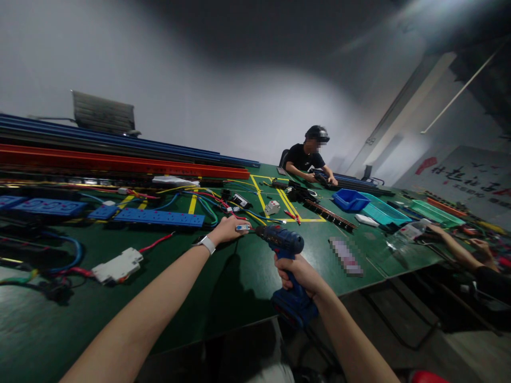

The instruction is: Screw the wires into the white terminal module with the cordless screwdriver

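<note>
In the head view my right hand (300, 270) is wrapped round the grip of a blue cordless drill (284, 238). The drill points left, its bit close to my left hand (225, 231). That hand is closed on a small white-and-blue electrical part (242, 227), whose exact kind I cannot make out. Red and yellow wires run near its fingers. Just beyond lie a white circuit breaker (272, 207) and a small black-and-white box (241, 200). A long blue power strip (159, 217) lies left of my left hand.
Another white breaker (118, 266) with red wire lies on the green table (191, 308). Orange rails (120, 160) line the back left. Right are a blue bin (350, 200), a teal tray (385, 209) and a blurred flat object (345, 256). A person (306, 159) sits opposite; another person's arm (455, 247) reaches in.
</note>
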